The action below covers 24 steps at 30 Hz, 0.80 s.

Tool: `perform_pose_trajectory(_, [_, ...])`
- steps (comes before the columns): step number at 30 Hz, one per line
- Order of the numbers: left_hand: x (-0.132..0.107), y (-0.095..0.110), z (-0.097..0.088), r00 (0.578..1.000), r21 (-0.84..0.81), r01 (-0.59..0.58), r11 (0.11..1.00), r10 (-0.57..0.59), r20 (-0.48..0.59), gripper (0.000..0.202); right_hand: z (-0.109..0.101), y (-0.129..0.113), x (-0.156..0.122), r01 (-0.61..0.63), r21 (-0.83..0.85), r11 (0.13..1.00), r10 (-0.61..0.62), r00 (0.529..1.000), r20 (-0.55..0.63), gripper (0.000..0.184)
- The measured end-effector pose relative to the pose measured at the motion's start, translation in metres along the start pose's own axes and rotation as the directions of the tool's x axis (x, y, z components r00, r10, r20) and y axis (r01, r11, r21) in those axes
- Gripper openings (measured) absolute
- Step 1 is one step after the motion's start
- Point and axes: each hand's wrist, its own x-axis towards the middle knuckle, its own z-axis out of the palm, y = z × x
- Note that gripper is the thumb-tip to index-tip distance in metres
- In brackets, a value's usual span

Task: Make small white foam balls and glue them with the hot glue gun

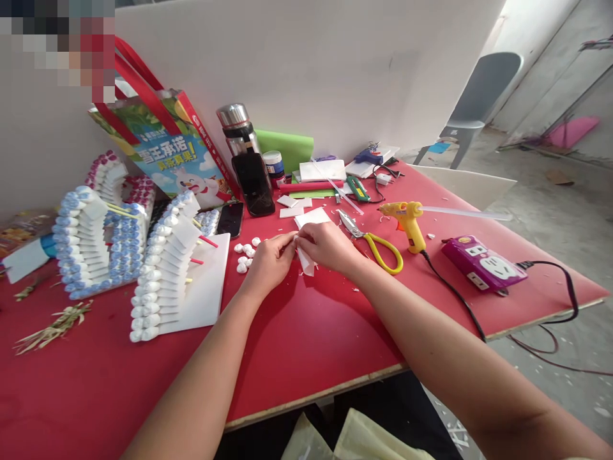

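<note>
Head view. Both hands meet over the red table point(297, 338), near its middle. The left hand point(268, 262) and the right hand point(328, 246) pinch between their fingertips a small white piece point(306, 262), seemingly paper or thin foam; its lower corner hangs down just above the tabletop. Whether it is folded cannot be told.

Just left of the left hand lies a cluster of small white pellets point(245, 252) on the table. Behind the hands rests a flat white sheet offcut point(312, 217). To the right of the right hand, yellow-handled scissors point(378, 246) lie shut on the table, and beyond them a yellow hot glue gun point(407, 220) stands with its cord running to a purple power strip point(483, 263).

On the left side stands a tiered white model point(167, 275) built of rows of capped tubes on a white base, with a second, blue-capped model point(96, 243) behind it. A black phone point(230, 219) lies between model and hands. A steel flask point(238, 131) and a printed carrier bag point(167, 147) stand against the white wall panel.
</note>
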Motion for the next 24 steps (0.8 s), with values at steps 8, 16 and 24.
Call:
perform_pose_trajectory(8, [0.0012, -0.0047, 0.004, 0.997, -0.014, -0.014, 1.0, 0.013, -0.075, 0.034, -0.0006, -0.0063, 0.0, -0.141, 0.133, 0.981, 0.148, 0.988, -0.045, 0.022])
perform_pose_trajectory(16, [-0.0002, -0.0052, -0.0015, 0.99, -0.177, 0.044, 0.983, -0.066, -0.122, 0.04, -0.0015, -0.0007, -0.0002, 0.038, 0.106, 0.994, -0.037, 0.999, -0.018, 0.015])
perform_pose_trajectory(24, [0.0002, -0.0031, 0.0045, 0.985, -0.104, 0.008, 0.995, -0.026, -0.17, 0.036, -0.0001, -0.0066, -0.0015, -0.123, 0.152, 0.981, 0.134, 0.989, -0.065, 0.018])
